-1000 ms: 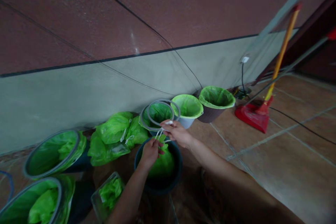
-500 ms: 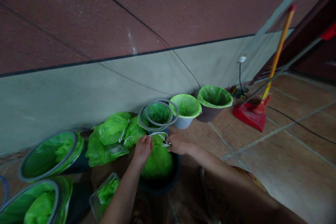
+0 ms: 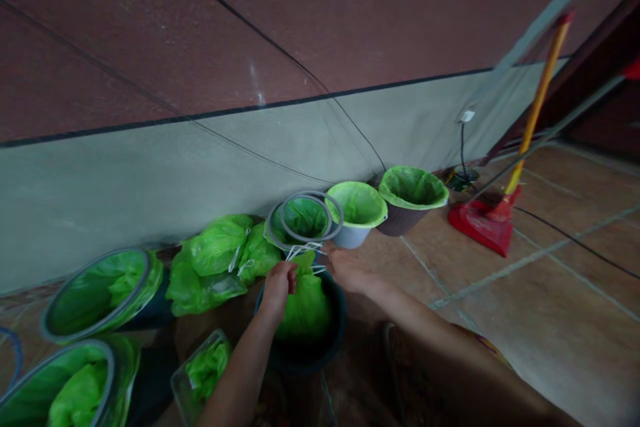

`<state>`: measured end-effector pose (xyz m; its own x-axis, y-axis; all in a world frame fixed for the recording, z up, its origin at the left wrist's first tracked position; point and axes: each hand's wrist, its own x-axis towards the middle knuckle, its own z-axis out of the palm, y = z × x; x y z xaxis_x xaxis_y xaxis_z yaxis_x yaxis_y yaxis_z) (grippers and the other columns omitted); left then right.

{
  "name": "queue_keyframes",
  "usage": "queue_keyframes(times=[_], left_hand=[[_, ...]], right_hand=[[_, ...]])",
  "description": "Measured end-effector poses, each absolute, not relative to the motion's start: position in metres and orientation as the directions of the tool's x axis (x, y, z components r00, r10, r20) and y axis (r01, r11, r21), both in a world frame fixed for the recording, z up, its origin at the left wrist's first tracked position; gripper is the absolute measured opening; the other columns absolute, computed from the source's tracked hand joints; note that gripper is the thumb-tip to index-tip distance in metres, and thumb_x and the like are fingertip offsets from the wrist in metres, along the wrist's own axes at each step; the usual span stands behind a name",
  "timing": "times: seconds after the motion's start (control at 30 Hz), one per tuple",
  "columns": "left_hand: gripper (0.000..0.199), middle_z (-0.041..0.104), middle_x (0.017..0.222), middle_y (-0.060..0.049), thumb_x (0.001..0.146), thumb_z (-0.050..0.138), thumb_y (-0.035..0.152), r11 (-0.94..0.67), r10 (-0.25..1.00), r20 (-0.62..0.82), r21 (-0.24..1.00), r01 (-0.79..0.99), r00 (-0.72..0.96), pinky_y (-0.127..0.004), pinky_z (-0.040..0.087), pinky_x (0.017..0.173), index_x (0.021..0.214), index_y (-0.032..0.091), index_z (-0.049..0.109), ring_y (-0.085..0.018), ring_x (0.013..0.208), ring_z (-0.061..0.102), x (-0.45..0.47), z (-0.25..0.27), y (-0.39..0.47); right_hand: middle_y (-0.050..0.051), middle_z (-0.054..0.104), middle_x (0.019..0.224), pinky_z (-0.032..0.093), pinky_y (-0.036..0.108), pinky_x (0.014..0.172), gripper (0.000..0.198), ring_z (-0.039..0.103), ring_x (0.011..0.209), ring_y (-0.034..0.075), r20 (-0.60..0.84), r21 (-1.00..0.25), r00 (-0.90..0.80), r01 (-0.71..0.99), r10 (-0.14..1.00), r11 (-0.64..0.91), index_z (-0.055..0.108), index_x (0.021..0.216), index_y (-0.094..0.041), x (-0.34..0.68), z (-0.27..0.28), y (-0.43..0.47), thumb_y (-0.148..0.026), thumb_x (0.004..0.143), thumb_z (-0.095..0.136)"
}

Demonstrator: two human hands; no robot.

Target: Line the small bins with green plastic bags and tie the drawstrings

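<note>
A green plastic bag stands gathered inside a dark round bin on the floor in front of me. White drawstrings come out of its top and stretch between my hands. My left hand is closed on the drawstring at the left of the bag's neck. On the right, my right hand grips the drawstring too, its fingertips partly hidden. Just behind sits a bin with a green liner and two loose grey rings resting on top.
Tied green bags lie against the wall. Bins with grey rims and a clear tub stand at left. Two lined buckets are farther back. A red dustpan and a power cable lie at right.
The drawstrings have shifted and now form a raised, angled loop between my hands. My right hand has turned slightly and moved a little up and right. The view has shifted slightly.
</note>
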<state>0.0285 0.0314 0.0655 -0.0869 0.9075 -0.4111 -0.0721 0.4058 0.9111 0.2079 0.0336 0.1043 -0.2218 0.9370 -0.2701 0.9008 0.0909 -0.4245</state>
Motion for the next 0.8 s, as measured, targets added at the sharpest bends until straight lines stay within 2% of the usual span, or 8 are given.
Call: queue_keyframes(times=[0.17, 0.27, 0.37, 0.47, 0.53, 0.63, 0.73, 0.8], left_hand=[[0.020, 0.042, 0.050, 0.007, 0.077, 0.055, 0.034, 0.343, 0.925, -0.348, 0.938, -0.055, -0.153, -0.020, 0.026, 0.043, 0.065, 0.019, 0.050, -0.006, 0.041, 0.034, 0.032, 0.065, 0.029], [0.022, 0.040, 0.051, 0.008, 0.082, 0.054, 0.039, 0.272, 0.953, -0.270, 0.962, -0.006, -0.135, -0.021, 0.027, 0.045, 0.071, 0.019, 0.056, -0.007, 0.042, 0.034, 0.034, 0.063, 0.028], [0.022, 0.047, 0.054, 0.005, 0.084, 0.053, 0.037, 0.132, 0.991, -0.132, 0.975, 0.181, -0.012, -0.023, 0.033, 0.050, 0.080, 0.019, 0.064, -0.011, 0.049, 0.044, 0.034, 0.064, 0.028], [0.016, 0.061, 0.065, -0.001, 0.081, 0.053, 0.027, -0.059, 0.970, -0.026, 0.939, 0.338, 0.242, -0.028, 0.044, 0.068, 0.075, 0.019, 0.066, -0.018, 0.070, 0.059, 0.033, 0.068, 0.025], [0.018, 0.063, 0.066, -0.002, 0.080, 0.052, 0.023, -0.102, 0.939, -0.038, 0.918, 0.384, 0.341, -0.030, 0.045, 0.072, 0.070, 0.020, 0.065, -0.019, 0.073, 0.060, 0.034, 0.072, 0.022], [0.017, 0.063, 0.064, -0.002, 0.081, 0.055, 0.027, -0.078, 0.933, -0.080, 0.907, 0.415, 0.352, -0.029, 0.044, 0.067, 0.069, 0.021, 0.065, -0.019, 0.067, 0.058, 0.035, 0.076, 0.019], [0.020, 0.057, 0.056, 0.000, 0.083, 0.057, 0.034, 0.002, 0.947, -0.120, 0.930, 0.368, 0.298, -0.027, 0.040, 0.059, 0.073, 0.022, 0.069, -0.018, 0.059, 0.053, 0.038, 0.074, 0.019], [0.025, 0.050, 0.049, 0.002, 0.085, 0.053, 0.038, 0.071, 0.953, -0.166, 0.936, 0.344, 0.255, -0.027, 0.035, 0.052, 0.072, 0.022, 0.068, -0.016, 0.050, 0.046, 0.039, 0.070, 0.021]], right_hand=[[0.014, 0.071, 0.114, 0.048, 0.032, 0.088, 0.056, 0.067, 0.103, 0.023, -0.212, -0.493, -0.254, 0.861, 0.944, 0.121, 0.045, 0.145, -0.017, 0.207, 0.106, 0.033, -0.018, 0.089, 0.053], [0.009, 0.074, 0.099, 0.047, 0.029, 0.082, 0.056, 0.068, 0.093, 0.021, -0.122, -0.567, -0.335, 0.796, 0.934, 0.212, 0.045, 0.146, -0.016, 0.202, 0.111, 0.030, -0.022, 0.091, 0.054], [0.002, 0.071, 0.078, 0.044, 0.025, 0.070, 0.051, 0.064, 0.073, 0.016, -0.020, -0.661, -0.469, 0.669, 0.883, 0.341, 0.050, 0.142, -0.019, 0.196, 0.116, 0.026, -0.019, 0.090, 0.053], [0.000, 0.069, 0.077, 0.041, 0.023, 0.064, 0.042, 0.060, 0.067, 0.013, 0.065, -0.766, -0.524, 0.519, 0.849, 0.379, 0.061, 0.129, -0.019, 0.191, 0.112, 0.025, -0.015, 0.087, 0.054], [0.000, 0.068, 0.074, 0.041, 0.022, 0.062, 0.034, 0.058, 0.064, 0.011, 0.089, -0.856, -0.478, 0.412, 0.874, 0.313, 0.066, 0.120, -0.018, 0.189, 0.106, 0.028, -0.016, 0.087, 0.055], [-0.001, 0.065, 0.069, 0.042, 0.022, 0.059, 0.030, 0.057, 0.061, 0.012, 0.035, -0.978, -0.377, 0.179, 0.925, 0.110, 0.065, 0.115, -0.016, 0.189, 0.102, 0.036, -0.021, 0.087, 0.057], [0.004, 0.071, 0.088, 0.049, 0.025, 0.069, 0.041, 0.065, 0.075, 0.014, -0.056, -0.993, -0.275, -0.084, 0.960, -0.082, 0.055, 0.129, -0.017, 0.191, 0.105, 0.043, -0.032, 0.090, 0.057], [0.009, 0.071, 0.107, 0.051, 0.028, 0.079, 0.045, 0.067, 0.090, 0.016, -0.120, -0.978, -0.214, -0.144, 0.969, -0.153, 0.049, 0.136, -0.018, 0.194, 0.106, 0.044, -0.039, 0.096, 0.050]])
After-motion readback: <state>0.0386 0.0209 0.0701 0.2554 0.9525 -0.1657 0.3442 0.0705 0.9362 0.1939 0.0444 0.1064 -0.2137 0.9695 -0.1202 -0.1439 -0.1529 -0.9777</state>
